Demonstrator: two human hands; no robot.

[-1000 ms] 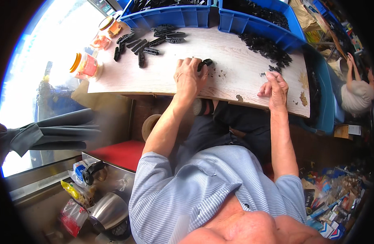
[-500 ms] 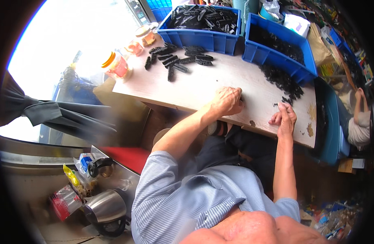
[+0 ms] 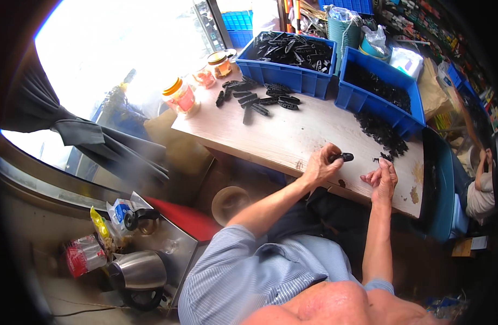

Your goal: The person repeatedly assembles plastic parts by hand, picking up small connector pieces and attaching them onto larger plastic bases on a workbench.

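Note:
My left hand (image 3: 325, 164) is closed around a dark, oblong plastic part (image 3: 342, 157), whose end sticks out to the right above the table's near edge. To its right, my right hand (image 3: 383, 180) has its thumb and forefinger pinched together, the other fingers curled. Those fingertips are beside a few small black pieces (image 3: 386, 157) at the near end of a loose heap (image 3: 380, 132); whether they hold one is too small to tell. Farther left on the table lies a group of oblong black parts (image 3: 254, 100) like the one in my left hand.
Two blue bins stand at the table's back: one (image 3: 287, 72) full of oblong black parts, another (image 3: 379, 103) with small black pieces. Jars with orange lids (image 3: 179, 97) line the left side. A teal bin (image 3: 443, 184) adjoins the right edge. A steel kettle (image 3: 143, 271) is at lower left.
The whole view has shifted, so the table appears lower. My left hand has moved right, toward my right hand, and turned so the black part shows. My right hand has barely moved over the table.

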